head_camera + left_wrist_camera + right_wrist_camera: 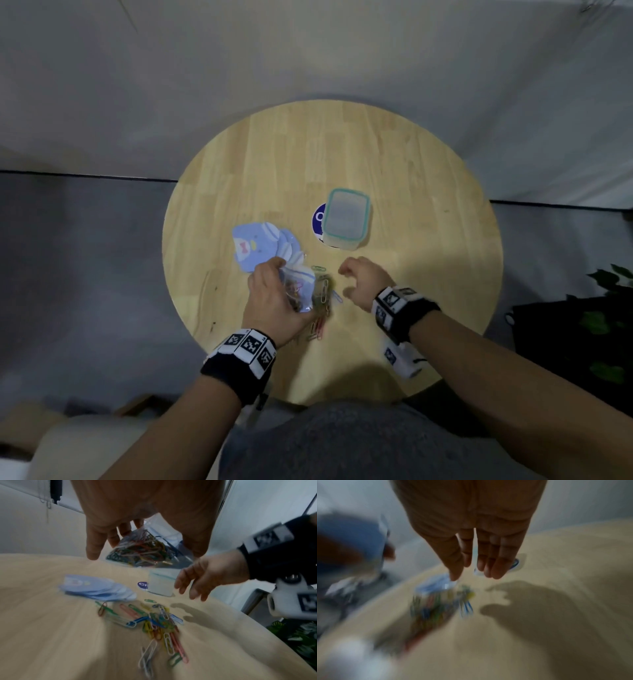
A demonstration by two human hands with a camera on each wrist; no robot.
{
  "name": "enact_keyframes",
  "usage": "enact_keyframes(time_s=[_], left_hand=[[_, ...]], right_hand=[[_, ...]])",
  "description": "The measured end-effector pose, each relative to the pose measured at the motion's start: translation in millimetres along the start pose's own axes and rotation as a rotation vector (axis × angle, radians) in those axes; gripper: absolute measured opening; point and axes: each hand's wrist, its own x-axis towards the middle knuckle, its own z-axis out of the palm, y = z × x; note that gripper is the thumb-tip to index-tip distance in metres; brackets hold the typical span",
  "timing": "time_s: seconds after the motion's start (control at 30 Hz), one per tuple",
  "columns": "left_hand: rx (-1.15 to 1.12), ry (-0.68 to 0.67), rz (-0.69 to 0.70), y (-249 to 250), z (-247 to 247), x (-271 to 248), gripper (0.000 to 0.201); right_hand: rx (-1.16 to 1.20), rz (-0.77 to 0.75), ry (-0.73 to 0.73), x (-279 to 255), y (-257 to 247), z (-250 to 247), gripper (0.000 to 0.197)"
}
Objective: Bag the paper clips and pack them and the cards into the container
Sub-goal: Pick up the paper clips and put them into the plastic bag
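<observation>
My left hand (274,294) grips a clear plastic bag (298,290) partly filled with coloured paper clips (142,549), held just above the round wooden table (394,171). Loose paper clips (159,623) lie on the table under and beside the bag (147,550). A fanned stack of blue penguin-shaped cards (260,248) lies left of centre. The clear container (346,218) with a teal-rimmed lid stands behind. My right hand (359,279) hovers right of the clips with relaxed fingers, holding nothing; the right wrist view is blurred.
A blue round sticker (320,216) lies under the container's left side. A dark bag and green plant leaves (603,318) stand by the table's right edge. Grey floor (68,257) surrounds the table.
</observation>
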Motion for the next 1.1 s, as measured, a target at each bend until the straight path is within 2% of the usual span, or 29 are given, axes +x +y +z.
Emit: enact_keyframes(time_s=[0.07, 0.1, 0.13, 0.2, 0.27, 0.4, 0.5, 0.67, 0.8, 0.97, 1.1], left_hand=[[0.009, -0.003, -0.024, -7.9, -1.9, -6.9, 0.086], [0.015, -0.008, -0.035, -11.6, -2.8, -9.6, 0.087], [0.02, -0.011, -0.044, -15.0, -3.5, -11.4, 0.087], [0.022, -0.016, -0.054, -19.9, -6.2, -12.7, 0.087], [0.023, -0.023, -0.053, -21.9, -9.0, -12.8, 0.087], [0.038, -0.036, -0.034, -22.6, -10.3, -12.1, 0.088], [0.048, -0.043, -0.023, -23.3, -6.7, -10.1, 0.086], [0.065, -0.05, 0.001, -23.8, -0.5, -3.9, 0.085], [0.062, -0.059, -0.009, -21.8, 1.7, -2.7, 0.084], [0.065, -0.093, -0.038, -19.9, 3.2, -4.7, 0.088], [0.069, -0.117, -0.048, -18.9, 4.9, -3.5, 0.089]], right_hand=[[-0.245, -0.138, -0.171, 6.5, 4.1, 23.6, 0.079], [-0.292, -0.19, -0.196, 9.3, 3.5, 34.0, 0.095], [-0.318, -0.212, -0.198, 12.5, 1.8, 42.7, 0.105], [-0.375, -0.237, -0.176, 21.8, 0.9, 57.7, 0.113], [-0.437, -0.25, -0.168, 27.7, -1.7, 60.7, 0.108], [-0.433, -0.335, -0.127, 28.7, -3.0, 50.8, 0.066], [-0.434, -0.346, -0.087, 26.0, 1.9, 52.0, 0.047], [-0.43, -0.342, -0.035, 22.5, 9.9, 62.7, 0.045], [-0.323, -0.213, -0.012, 27.0, 10.3, 63.3, 0.054], [-0.37, -0.169, -0.043, 27.8, 4.9, 61.5, 0.028], [-0.375, -0.143, -0.074, 23.7, 4.2, 58.3, 0.02]])
